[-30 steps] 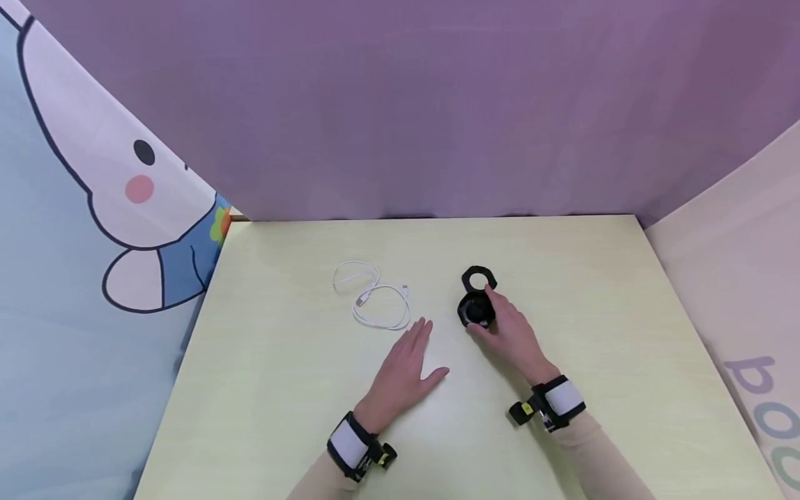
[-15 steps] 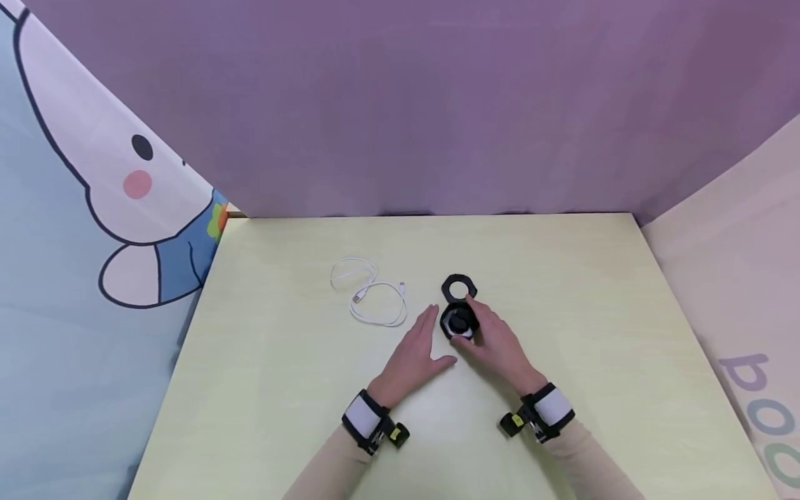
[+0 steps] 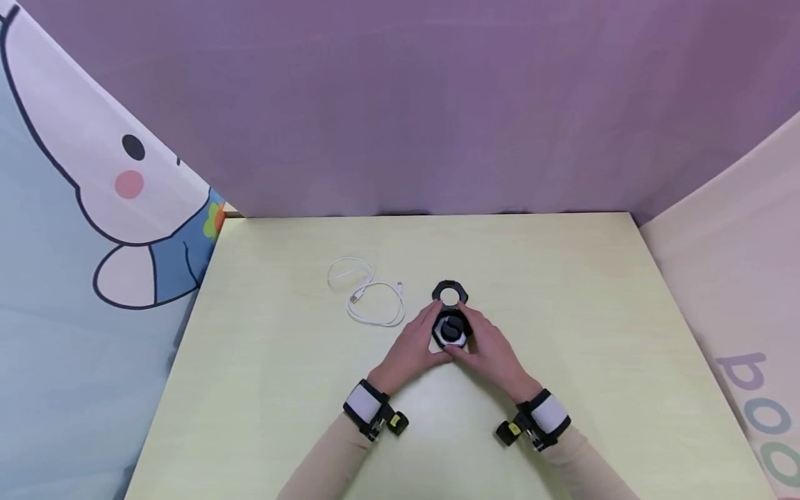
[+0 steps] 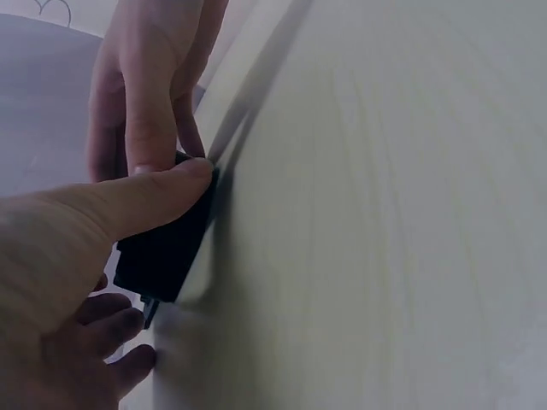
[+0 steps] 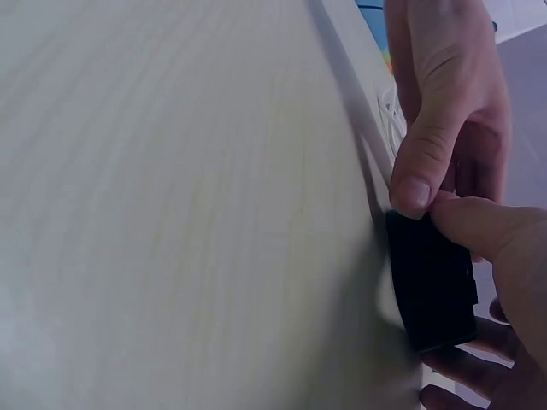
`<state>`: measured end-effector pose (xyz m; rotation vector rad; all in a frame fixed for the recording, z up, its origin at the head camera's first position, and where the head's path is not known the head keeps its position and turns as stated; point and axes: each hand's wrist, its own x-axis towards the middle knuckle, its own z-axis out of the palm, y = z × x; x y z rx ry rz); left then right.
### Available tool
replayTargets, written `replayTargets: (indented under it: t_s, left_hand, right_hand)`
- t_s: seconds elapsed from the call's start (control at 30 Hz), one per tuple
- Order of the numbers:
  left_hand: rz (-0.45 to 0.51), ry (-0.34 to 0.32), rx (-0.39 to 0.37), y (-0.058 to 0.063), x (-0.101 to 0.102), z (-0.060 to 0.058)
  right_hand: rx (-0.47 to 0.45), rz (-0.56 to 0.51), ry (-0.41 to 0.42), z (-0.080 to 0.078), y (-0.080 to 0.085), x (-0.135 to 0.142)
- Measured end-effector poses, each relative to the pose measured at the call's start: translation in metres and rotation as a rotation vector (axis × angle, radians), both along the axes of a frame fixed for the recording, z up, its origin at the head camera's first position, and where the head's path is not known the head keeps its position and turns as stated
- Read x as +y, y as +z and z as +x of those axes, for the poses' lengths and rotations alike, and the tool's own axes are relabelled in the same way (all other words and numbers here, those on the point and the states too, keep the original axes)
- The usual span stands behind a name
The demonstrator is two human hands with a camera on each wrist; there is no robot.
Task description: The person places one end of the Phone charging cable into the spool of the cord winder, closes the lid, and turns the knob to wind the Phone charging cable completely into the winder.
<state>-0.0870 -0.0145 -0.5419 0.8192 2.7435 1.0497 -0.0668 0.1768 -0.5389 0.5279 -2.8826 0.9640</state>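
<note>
A small black octagonal case [image 3: 451, 328] stands near the middle of the table, its ring-shaped lid [image 3: 439, 287] swung back on the far side. Inside the case sits a rounded black piece with a pale border around it. My left hand [image 3: 409, 353] grips the case from the left, thumb on the near side and fingers reaching round the far side. From the right, my right hand [image 3: 494, 353] holds it the same way. Both wrist views show the black side wall low over the tabletop, with the thumb tips meeting at its near edge.
A coiled white USB cable [image 3: 357, 296] lies to the left of the case. The pale wooden table [image 3: 562, 278] is bordered by a purple wall panel [image 3: 437, 104] behind, with printed panels at the left and right.
My right hand has brought the open case leftward and slightly nearer. My left hand has moved from flat beside the cable to the left side of the case and now grips it.
</note>
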Motion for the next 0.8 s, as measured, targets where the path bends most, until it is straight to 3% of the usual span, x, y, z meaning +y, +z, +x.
replayTargets:
  t_s: [0.33,0.8]
  left_hand:
    - [0.037,0.031,-0.08,-0.008,0.001,0.001]
    - [0.119,0.064,-0.16,-0.021,-0.001,0.001]
  right_hand:
    - [0.021,-0.045,0.011,-0.001,-0.002,0.001]
    - [0.042,-0.07,-0.111,-0.006,0.001,-0.012]
